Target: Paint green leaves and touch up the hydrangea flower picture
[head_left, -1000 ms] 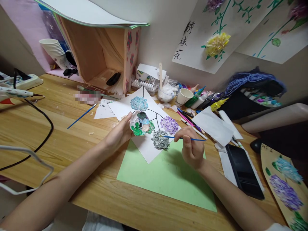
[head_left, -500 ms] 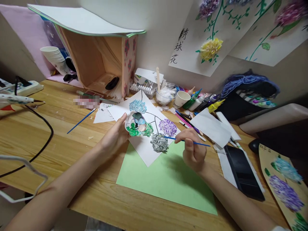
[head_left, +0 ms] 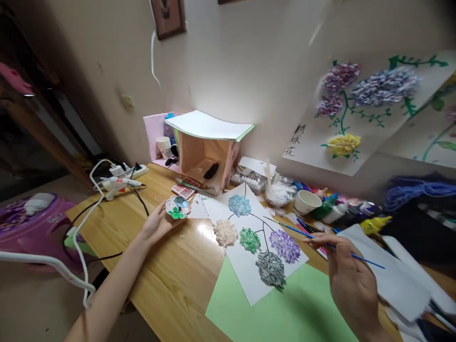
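Note:
My left hand grips a small paint palette smeared with green, blue and black, off to the left of the painting. A thin blue paintbrush is pinched in my right hand, its tip pointing left above the paper. Below it lies a white sheet with black stem lines and raised flower heads: a light blue one, a beige one, a green one, a purple one and a dark grey one. Green paper lies partly under the sheet.
A paper cup and paint bottles line the wall side. Behind the left hand stands an open box. A glue gun with cables lies at the left edge. Flower pictures hang on the wall.
The view has swung left and up. My left hand has drawn the palette away from the sheet, uncovering the beige flower. My right hand has lifted the brush off the grey flower.

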A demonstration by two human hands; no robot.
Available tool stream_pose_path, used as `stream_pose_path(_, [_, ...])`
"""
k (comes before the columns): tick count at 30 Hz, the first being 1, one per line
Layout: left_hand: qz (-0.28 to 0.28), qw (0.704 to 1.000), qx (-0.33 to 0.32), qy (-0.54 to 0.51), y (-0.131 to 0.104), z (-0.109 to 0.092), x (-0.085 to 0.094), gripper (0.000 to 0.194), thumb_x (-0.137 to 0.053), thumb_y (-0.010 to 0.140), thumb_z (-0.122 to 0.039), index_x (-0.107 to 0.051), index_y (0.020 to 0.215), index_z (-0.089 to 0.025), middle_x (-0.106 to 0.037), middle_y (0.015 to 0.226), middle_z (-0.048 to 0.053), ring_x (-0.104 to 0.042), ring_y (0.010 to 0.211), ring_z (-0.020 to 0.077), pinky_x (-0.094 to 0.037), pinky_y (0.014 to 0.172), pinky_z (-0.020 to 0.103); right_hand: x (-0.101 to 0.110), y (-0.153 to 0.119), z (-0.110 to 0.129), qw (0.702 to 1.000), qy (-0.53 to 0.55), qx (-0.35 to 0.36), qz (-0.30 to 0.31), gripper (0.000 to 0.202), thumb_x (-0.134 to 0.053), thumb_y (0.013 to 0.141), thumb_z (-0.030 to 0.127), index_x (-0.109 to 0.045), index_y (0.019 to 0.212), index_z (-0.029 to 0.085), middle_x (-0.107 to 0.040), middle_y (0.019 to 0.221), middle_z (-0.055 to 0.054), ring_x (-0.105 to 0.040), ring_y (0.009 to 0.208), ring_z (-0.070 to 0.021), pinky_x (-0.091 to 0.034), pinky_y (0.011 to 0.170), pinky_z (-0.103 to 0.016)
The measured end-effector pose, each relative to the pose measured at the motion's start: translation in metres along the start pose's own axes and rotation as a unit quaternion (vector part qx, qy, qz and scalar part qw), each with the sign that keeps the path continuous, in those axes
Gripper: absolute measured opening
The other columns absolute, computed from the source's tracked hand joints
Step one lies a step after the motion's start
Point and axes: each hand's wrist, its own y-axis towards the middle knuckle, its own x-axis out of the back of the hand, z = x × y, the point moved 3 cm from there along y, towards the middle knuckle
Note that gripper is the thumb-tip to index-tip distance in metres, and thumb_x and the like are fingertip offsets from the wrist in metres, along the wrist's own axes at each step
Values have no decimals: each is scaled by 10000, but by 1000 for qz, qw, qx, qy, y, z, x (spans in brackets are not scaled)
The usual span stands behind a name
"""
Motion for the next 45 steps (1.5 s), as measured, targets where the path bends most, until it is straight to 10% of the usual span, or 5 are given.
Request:
stream_pose_path(10, [-41,998,15,-43,22,-22,40,465,-330,969,-229,-407,1377,-20,-735,915,142,-712,823,222,-536,847,379,-119,-6,50,968,-18,27,249,265,-396,970,360,-631,1055,269,-658,1069,-35,-600,1002,-173,-483,845,-278])
stream_pose_path(20, [-107,993,1,-45,63,-19,58,368,-372,919,-128,-527,1244,-52,-727,904,140,-697,746,186,-557,800,341,-239,-83,30,958,-168,87,214,277,-359,979,282,-567,1157,242,-608,1215,-77,-554,1096,-226,-456,908,-397])
stream_pose_path(31, [-144,982,-94,79,73,-6,59,183,-512,882,-233,-656,882,-120,-717,819,87,-670,916,217,-503,869,328,-281,-88,15,961,-143,48,232,323,-357,984,328,-544,1230,236,-606,1252,-75,-540,1142,-209,-435,974,-398])
stream_pose_path(45, [-178,918,-195,296,53,-13,55,478,-557,858,-339,-452,1284,-149,-300,1537,167,-140,1464,271,-70,1173,347,-290,-88,10,942,-256,9,216,390,-370,968,388,-518,1257,173,-590,1268,-143,-526,1118,-285,-434,942,-467])
